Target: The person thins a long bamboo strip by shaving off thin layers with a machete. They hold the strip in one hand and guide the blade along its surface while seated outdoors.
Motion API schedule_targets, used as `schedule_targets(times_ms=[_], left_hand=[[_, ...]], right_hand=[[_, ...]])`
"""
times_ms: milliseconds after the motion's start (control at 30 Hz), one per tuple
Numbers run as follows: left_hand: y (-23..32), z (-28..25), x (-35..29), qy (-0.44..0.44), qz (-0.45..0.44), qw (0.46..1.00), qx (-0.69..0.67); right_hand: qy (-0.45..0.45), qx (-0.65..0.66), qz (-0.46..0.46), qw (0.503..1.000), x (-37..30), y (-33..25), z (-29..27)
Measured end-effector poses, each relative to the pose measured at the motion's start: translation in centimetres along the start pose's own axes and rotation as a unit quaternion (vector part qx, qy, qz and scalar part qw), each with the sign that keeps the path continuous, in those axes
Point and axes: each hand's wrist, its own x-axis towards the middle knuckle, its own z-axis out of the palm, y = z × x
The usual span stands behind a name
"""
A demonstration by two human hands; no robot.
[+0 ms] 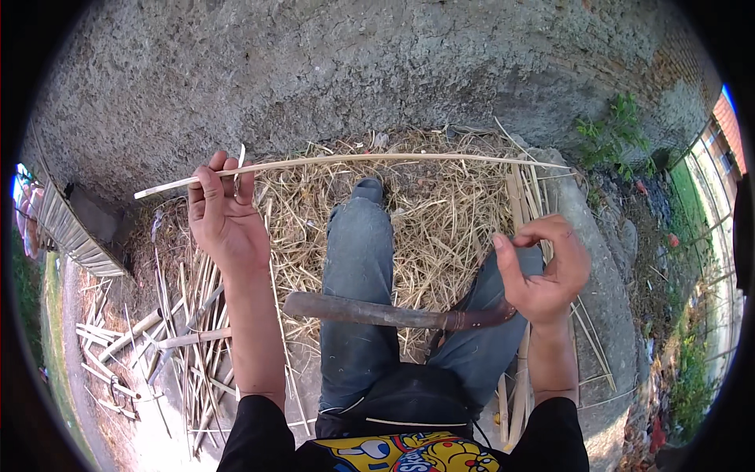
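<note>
My left hand (228, 216) is raised, palm toward me, with its fingers closed on a long, thin, pale bamboo strip (354, 159). A short end of the strip sticks out left of the hand. The long part runs right in a slight bow, level across the view. A small pale sliver (241, 161) stands up at the fingertips. My right hand (546, 271) is raised below the strip's far end, fingers bent, thumb and forefinger apart, with nothing visible between them. Across my thighs lies a tool with a long wooden handle (362, 310) and a dark, rusty, curved end beside my right hand.
Pale shavings (440, 212) cover the ground around my legs. Split bamboo pieces (197, 346) lie heaped at the left, and more strips (519, 385) lie at the right. A rough grey wall (354, 71) rises ahead. Green plants (617, 134) grow at its right.
</note>
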Motion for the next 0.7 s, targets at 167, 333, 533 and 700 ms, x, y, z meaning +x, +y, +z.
schedule_targets(times_ms=[167,333,533,700], left_hand=[[-1.9,2.2,2.5,-0.014,0.001,1.0,-0.017],[-3.9,5.6,3.8,-0.057,0.012,0.998,-0.008],[-5.2,8.7,3.5,-0.135,0.008,0.991,0.001],[-5.6,9.1,4.0,-0.135,0.015,0.991,0.012]], right_hand=[[0.156,-0.195,-0.219,0.943,8.4,0.6,-0.5],[0.081,-0.117,-0.196,0.97,10.8,3.2,0.7],[0.024,0.045,-0.163,0.985,12.4,2.3,5.1],[0.025,0.243,-0.023,0.969,13.4,4.4,6.9]])
